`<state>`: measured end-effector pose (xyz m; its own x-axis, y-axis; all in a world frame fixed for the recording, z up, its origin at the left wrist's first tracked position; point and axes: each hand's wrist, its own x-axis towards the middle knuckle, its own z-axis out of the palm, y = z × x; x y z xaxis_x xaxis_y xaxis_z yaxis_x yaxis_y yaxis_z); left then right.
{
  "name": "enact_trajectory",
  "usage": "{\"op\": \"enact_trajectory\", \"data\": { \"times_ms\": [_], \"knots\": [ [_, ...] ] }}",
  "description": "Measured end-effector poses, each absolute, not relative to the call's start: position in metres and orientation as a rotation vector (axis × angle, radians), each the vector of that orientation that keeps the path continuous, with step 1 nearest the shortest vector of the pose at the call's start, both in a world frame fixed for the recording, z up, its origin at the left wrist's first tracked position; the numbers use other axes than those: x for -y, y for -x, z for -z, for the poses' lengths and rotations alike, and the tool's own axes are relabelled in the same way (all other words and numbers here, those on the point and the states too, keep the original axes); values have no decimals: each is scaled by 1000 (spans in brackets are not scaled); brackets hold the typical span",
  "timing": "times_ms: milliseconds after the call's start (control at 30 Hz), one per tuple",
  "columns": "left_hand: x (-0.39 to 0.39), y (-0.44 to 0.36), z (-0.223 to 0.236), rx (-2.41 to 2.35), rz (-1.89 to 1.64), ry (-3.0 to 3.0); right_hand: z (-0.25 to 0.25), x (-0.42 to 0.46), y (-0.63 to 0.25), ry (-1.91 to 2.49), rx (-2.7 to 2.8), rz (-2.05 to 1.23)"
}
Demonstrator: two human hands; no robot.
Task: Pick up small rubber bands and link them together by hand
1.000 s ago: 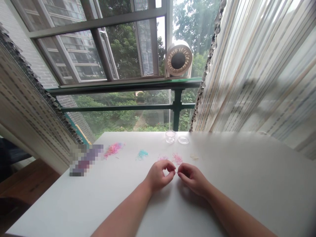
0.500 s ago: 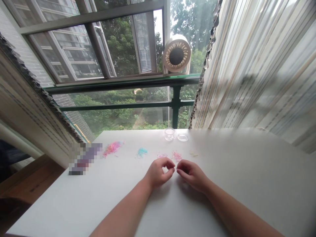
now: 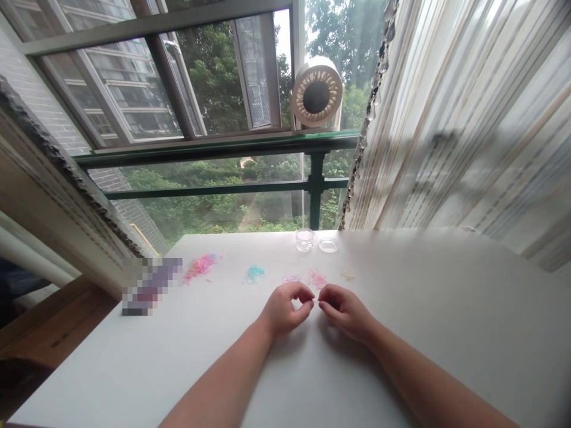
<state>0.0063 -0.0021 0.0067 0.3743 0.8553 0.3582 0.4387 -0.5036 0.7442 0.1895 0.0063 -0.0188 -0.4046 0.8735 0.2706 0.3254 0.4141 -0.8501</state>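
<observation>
My left hand [image 3: 289,308] and my right hand [image 3: 345,312] meet almost tip to tip above the white table, thumb and forefinger of each pinched together. Something thin and pale seems to show in the small gap between the fingertips, too small to name. Just beyond my fingers lie a pink pile [image 3: 317,278] of small thin bands and a paler pink-lilac pile [image 3: 292,278], partly covered by my left hand. A few yellowish bands [image 3: 347,274] rest to the right, and a turquoise pile [image 3: 254,273] to the left.
A larger mixed pile [image 3: 201,267], mostly pink, lies farther left beside a blurred-out purple item [image 3: 154,288]. At the table's [image 3: 134,368] far edge stand a clear round container [image 3: 305,240] and a clear lid [image 3: 328,245]. A white fan [image 3: 317,95] sits above the railing [image 3: 223,190].
The whole view has shifted slightly. My hands keep nearly the same pose, fingertips still close together, and the piles stay where they were.
</observation>
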Motion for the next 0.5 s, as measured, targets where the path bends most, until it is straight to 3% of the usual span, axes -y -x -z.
{"op": "enact_trajectory", "data": {
  "times_ms": [500],
  "knots": [
    [3, -7, -6, -1124, -1020, -2095, 15, -4, -190, 1022, 1923, -930]
  ]
}}
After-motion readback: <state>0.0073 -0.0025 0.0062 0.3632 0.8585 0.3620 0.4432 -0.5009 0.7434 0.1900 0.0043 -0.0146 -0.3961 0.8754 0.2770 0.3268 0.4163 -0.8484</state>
